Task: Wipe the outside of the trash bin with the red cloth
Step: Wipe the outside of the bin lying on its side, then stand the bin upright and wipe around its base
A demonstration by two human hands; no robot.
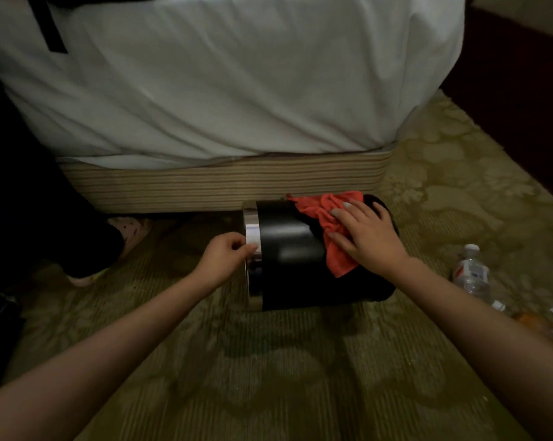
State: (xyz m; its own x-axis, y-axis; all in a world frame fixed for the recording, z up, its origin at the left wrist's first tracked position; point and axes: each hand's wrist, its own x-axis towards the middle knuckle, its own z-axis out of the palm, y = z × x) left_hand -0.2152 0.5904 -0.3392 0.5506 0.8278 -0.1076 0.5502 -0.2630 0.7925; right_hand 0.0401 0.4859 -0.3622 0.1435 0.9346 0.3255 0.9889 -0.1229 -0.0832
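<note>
A black trash bin (287, 246) with a shiny metal rim lies on its side on the carpet, its opening turned left. The red cloth (322, 218) is draped over the bin's upper right part. My right hand (367, 237) lies flat on the cloth with straight fingers, pressing it against the bin's wall. My left hand (225, 254) grips the metal rim at the bin's mouth, fingers curled round its edge.
A bed with a white sheet (224, 74) and striped base (224, 183) stands just behind the bin. A plastic water bottle (472, 275) lies on the carpet at right. Another person's leg and slipper (128, 233) are at left.
</note>
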